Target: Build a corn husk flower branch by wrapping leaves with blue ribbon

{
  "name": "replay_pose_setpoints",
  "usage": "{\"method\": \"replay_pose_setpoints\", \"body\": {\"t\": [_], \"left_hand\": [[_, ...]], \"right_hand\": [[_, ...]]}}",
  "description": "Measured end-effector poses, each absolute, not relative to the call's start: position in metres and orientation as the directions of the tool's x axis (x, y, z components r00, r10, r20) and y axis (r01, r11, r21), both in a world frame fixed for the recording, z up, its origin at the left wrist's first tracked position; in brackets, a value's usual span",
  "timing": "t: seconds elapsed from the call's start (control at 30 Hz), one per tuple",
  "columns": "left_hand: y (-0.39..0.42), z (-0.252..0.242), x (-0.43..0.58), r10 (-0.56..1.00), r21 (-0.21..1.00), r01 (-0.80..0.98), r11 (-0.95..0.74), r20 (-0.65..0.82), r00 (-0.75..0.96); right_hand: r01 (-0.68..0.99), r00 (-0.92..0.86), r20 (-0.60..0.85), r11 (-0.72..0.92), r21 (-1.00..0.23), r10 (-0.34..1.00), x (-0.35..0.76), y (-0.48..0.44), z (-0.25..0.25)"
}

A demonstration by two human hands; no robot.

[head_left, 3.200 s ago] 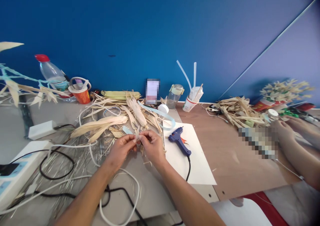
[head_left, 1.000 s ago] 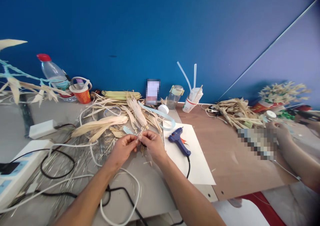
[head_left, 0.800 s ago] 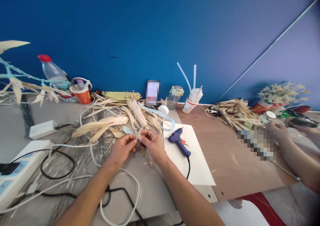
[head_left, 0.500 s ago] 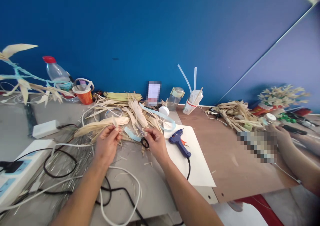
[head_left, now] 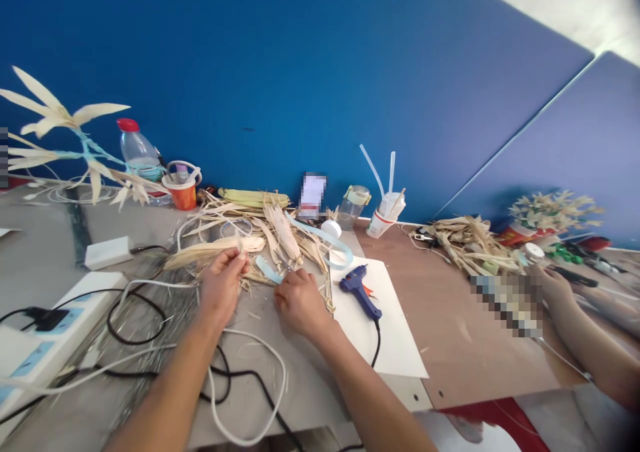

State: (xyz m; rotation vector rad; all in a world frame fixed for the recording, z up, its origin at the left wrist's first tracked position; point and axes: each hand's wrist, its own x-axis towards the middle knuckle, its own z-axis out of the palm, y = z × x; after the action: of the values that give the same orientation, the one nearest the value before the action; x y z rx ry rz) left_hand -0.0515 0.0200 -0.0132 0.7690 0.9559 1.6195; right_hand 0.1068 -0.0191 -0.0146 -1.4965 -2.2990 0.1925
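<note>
My left hand [head_left: 223,280] is closed in a pinch on a small pale piece of corn husk [head_left: 239,244], which sticks up from the fingertips. My right hand [head_left: 303,302] is curled, knuckles up, low over the table around the scissors. Only a bit of the scissors' metal [head_left: 289,266] shows past the fingers; the handles are hidden. Just beyond both hands lies a heap of dried corn husks [head_left: 283,232]. A light blue ribbon [head_left: 269,270] runs out of it near my right fingers.
A blue glue gun [head_left: 360,291] rests on white paper [head_left: 400,345] to the right. Cables and a power strip [head_left: 75,319] spread over the left side. A husk flower stem [head_left: 85,145], bottle [head_left: 137,152] and cups stand behind. Another person's hand [head_left: 555,289] is at far right.
My right hand has turned knuckles up and lowered over the scissors, covering the black handle ring. My left hand still pinches the husk piece. The view has shifted slightly.
</note>
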Motion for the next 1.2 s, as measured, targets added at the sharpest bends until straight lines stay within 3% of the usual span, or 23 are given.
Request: {"method": "replay_pose_setpoints", "body": {"t": [0.1,0.3,0.8,0.93,1.03,1.13,1.2], "left_hand": [[0.018,-0.019,-0.048,0.983,0.92,-0.381,-0.096,0.027,-0.182],[0.018,-0.024,-0.047,0.991,0.938,-0.335,-0.085,0.044,-0.127],[0.019,-0.027,-0.046,0.994,0.929,-0.367,-0.045,0.005,-0.11],[0.019,-0.025,-0.046,0.995,0.927,-0.372,-0.04,0.001,-0.105],[0.017,-0.023,-0.045,0.995,0.915,-0.403,0.012,-0.051,-0.085],[0.014,-0.021,-0.041,0.993,0.892,-0.443,0.091,-0.118,-0.033],[0.011,-0.021,-0.037,0.989,0.879,-0.455,0.14,-0.15,0.014]], "right_hand": [[0.881,-0.419,0.191,0.449,-0.151,0.888,0.101,-0.02,-0.016],[0.877,-0.474,0.076,0.478,-0.055,0.877,0.093,-0.018,-0.019],[0.846,-0.526,0.006,0.525,-0.095,0.85,0.088,-0.019,-0.017],[0.844,-0.426,0.197,0.466,-0.264,0.883,0.1,-0.018,-0.01],[0.712,-0.243,0.319,0.392,-0.583,0.916,0.111,-0.015,-0.002],[0.42,-0.182,0.215,0.274,-0.865,0.959,0.114,-0.014,0.001],[0.268,-0.176,0.148,0.192,-0.944,0.973,0.111,-0.015,-0.001]]}}
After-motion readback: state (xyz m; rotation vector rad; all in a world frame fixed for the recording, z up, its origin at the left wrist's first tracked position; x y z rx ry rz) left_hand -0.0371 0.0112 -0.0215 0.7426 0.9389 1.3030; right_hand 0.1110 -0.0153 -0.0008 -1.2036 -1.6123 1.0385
